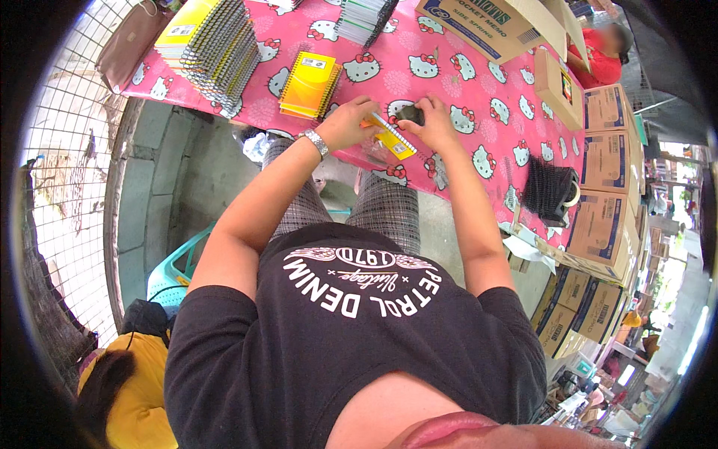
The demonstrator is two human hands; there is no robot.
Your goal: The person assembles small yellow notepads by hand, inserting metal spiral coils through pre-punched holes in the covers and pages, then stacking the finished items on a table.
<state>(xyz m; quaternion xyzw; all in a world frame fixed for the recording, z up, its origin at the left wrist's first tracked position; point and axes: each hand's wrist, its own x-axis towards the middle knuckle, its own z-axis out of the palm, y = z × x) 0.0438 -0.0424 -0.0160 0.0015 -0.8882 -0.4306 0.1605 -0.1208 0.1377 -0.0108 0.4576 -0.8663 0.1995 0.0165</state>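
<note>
My left hand [350,126] grips a small yellow spiral notebook [396,144] near the table's front edge. The notebook is tilted, with its white wire binding turned toward my right hand. My right hand [435,126] is closed around a small dark grey-green object [410,114] whose kind I cannot make out. It sits just beside the notebook's bound edge. Left of my hands, a short pile of yellow spiral notebooks [308,81] lies on the pink patterned tablecloth [363,69].
Tall stacks of spiral notebooks [217,56] stand at the far left, and more bound pads [363,21] at the back. An open carton [479,30] and a smaller box [559,88] lie to the right. Black binding coils [550,187] rest near stacked cartons [598,224]. A person in red [598,58] is beyond.
</note>
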